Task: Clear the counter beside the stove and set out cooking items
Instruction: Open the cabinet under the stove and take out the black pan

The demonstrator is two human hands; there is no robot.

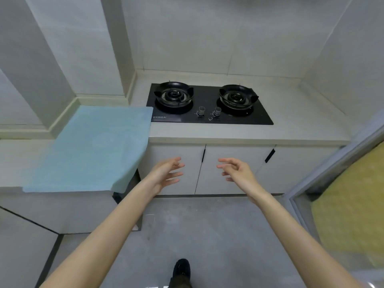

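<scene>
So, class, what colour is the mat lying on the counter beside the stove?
Light blue; the mat shows best in the head view.

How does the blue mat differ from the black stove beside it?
The blue mat is pale and matte; the black stove is glossy. The mat is plain, while the stove carries two burners and two knobs. The mat's right edge overhangs and droops; the stove lies wholly on the counter. Both are rectangular, and the left hand and the right hand touch neither.
</scene>
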